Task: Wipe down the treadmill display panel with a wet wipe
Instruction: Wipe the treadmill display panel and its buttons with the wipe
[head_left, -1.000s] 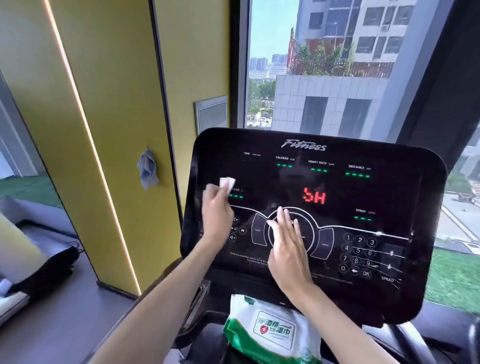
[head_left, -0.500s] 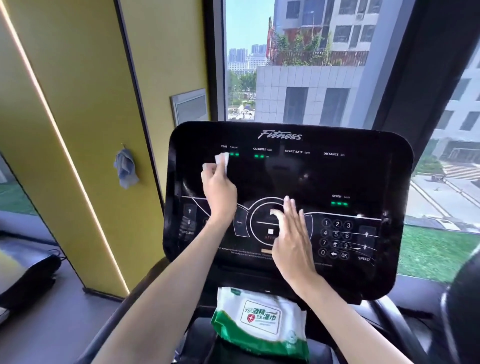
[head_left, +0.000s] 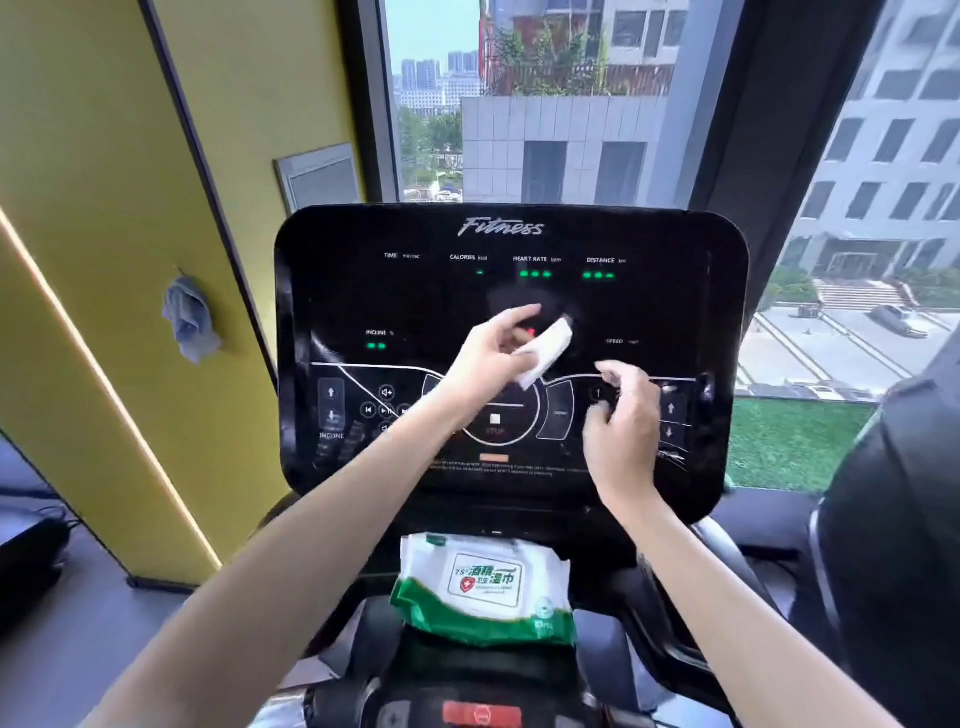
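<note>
The black treadmill display panel faces me, lit with green indicators and white button markings. My left hand is in front of the panel's middle and pinches a folded white wet wipe, which sticks out to the right and looks lifted off the glass. My right hand hovers over the keypad at the panel's lower right, fingers loosely curled and holding nothing. Both hands are blurred by motion.
A green and white pack of wet wipes lies on the console tray below the panel. A grey cloth hangs on the yellow wall at left. A large window stands behind the panel. A dark machine part rises at right.
My left hand has carried the wipe from the panel's upper left to its middle. My right hand has left the round centre control and moved right over the keypad. The camera has come closer.
</note>
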